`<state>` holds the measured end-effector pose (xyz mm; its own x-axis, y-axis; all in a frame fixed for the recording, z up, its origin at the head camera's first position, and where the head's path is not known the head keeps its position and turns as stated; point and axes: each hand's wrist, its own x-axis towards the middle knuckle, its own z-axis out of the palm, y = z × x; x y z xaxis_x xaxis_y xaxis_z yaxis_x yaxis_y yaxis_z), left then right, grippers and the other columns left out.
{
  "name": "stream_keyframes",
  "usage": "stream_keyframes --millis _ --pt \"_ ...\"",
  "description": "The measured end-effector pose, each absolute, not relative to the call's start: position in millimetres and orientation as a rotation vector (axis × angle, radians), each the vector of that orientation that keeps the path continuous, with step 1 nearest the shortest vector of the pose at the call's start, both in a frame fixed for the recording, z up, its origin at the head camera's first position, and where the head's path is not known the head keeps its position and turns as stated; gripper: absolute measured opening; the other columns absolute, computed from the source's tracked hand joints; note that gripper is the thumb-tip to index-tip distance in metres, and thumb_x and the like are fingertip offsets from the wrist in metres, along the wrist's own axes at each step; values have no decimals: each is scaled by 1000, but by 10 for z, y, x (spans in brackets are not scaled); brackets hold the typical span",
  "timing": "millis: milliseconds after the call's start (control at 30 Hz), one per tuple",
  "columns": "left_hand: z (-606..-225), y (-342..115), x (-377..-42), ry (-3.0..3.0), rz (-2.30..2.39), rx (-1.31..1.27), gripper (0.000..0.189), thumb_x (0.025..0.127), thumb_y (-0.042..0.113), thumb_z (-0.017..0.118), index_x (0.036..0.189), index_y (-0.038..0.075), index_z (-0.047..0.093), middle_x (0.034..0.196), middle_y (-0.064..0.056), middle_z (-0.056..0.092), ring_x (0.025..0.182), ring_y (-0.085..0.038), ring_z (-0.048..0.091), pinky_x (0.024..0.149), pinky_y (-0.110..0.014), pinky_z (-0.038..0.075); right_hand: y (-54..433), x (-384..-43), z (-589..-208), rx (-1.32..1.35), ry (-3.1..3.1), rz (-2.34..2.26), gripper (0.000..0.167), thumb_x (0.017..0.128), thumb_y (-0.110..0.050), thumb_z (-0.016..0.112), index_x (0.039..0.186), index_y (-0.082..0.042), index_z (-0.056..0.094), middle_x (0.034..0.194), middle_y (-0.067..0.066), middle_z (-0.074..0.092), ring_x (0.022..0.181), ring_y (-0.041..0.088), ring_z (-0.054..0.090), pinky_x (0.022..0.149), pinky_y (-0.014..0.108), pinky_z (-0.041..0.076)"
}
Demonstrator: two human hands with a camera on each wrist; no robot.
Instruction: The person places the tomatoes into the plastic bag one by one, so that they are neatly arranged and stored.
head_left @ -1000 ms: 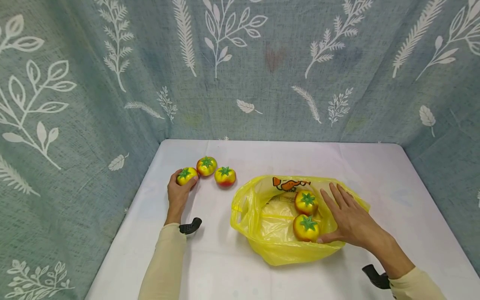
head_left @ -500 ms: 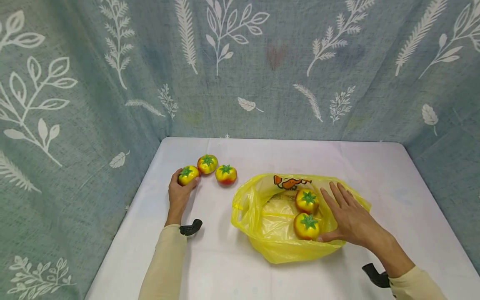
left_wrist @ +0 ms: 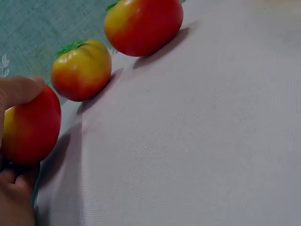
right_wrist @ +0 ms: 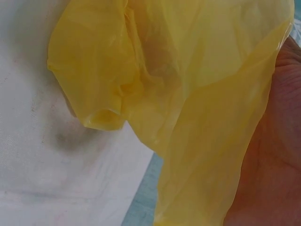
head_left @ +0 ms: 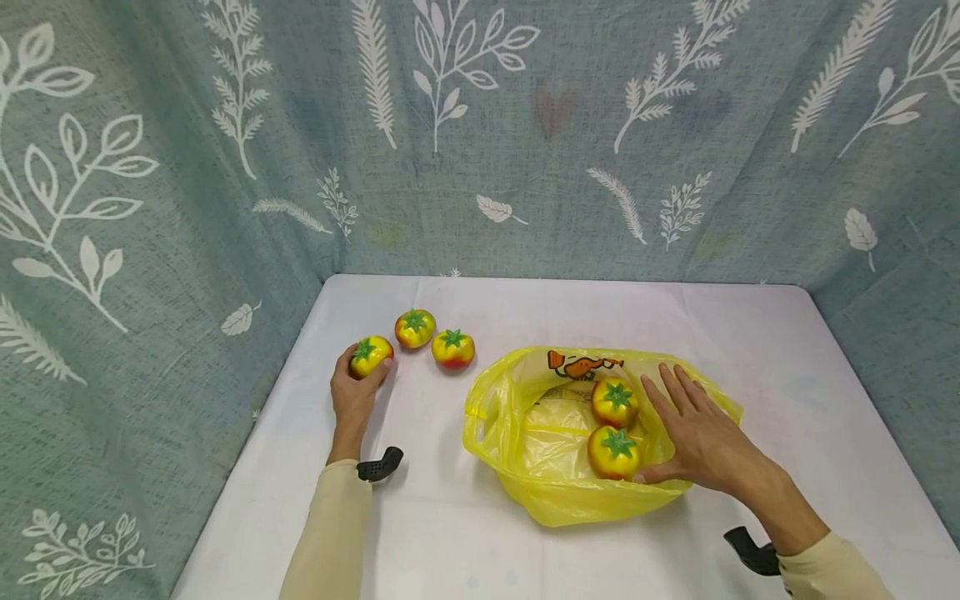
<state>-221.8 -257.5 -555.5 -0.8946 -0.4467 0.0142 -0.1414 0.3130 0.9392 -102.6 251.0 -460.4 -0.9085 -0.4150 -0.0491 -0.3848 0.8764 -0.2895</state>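
Observation:
At the table's left, my left hand [head_left: 354, 398] grips a glossy yellow-and-red toy tomato [head_left: 372, 358] with a green star-shaped top. In the left wrist view the thumb lies over that tomato [left_wrist: 34, 129], and fingers are under it. Two similar tomatoes, one [head_left: 415, 329] behind and one [head_left: 453, 350] to the right, stand near it. My right hand [head_left: 708, 446] has its fingers straight and spread against the right side of a yellow plastic bag [head_left: 558, 504]. Inside the bag sit two more tomatoes, a back one [head_left: 615, 402] and a front one [head_left: 614, 454].
A white cloth covers the table [head_left: 465, 550]. Grey-green curtains [head_left: 525, 225] with white leaf prints hang behind and at both sides. The bag's mouth faces up, and its left handle loop [head_left: 480, 417] stands toward the loose tomatoes.
My left hand has drawn the gripped tomato slightly left and toward me, so a gap now parts it from the tomato behind. The right hand and the bag stay in place.

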Motion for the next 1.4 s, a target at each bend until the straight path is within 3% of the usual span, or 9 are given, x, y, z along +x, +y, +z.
stream_keyframes --millis 433,833,1233,1400 --pt "-5223 -2445 -2197 -2157 -1685 294 72 89 26 80 148 3 46 145 -15 49 130 -27 48 113 -39 39 2518 -1003 -4587 -634 2952 -402 133 66 -80 73 159 -1 21 163 31 13 149 49 11 117 63 18" --pt "-4801 -2180 -2332 -2114 -1779 45 70 88 14 80 148 0 45 145 -17 48 131 -26 49 112 -32 39 2521 -1006 -4572 -599 2952 -399 134 65 -83 71 160 -2 21 163 30 13 149 49 12 114 66 21" --pt "-4225 -1632 -2363 -2221 -1797 -333 70 89 16 80 149 4 45 141 -15 51 122 -27 54 107 -41 45 2525 -1004 -4570 -605 2973 -397 132 67 -82 71 160 -2 22 163 31 14 147 51 15 112 68 25" --pt "-4006 -1346 -2339 -2263 -1750 -536 70 89 17 80 149 7 46 143 -13 49 121 -25 56 105 -37 47 2523 -1002 -4571 -605 2966 -412 131 67 -82 71 160 -3 22 163 30 14 148 50 14 111 69 25"
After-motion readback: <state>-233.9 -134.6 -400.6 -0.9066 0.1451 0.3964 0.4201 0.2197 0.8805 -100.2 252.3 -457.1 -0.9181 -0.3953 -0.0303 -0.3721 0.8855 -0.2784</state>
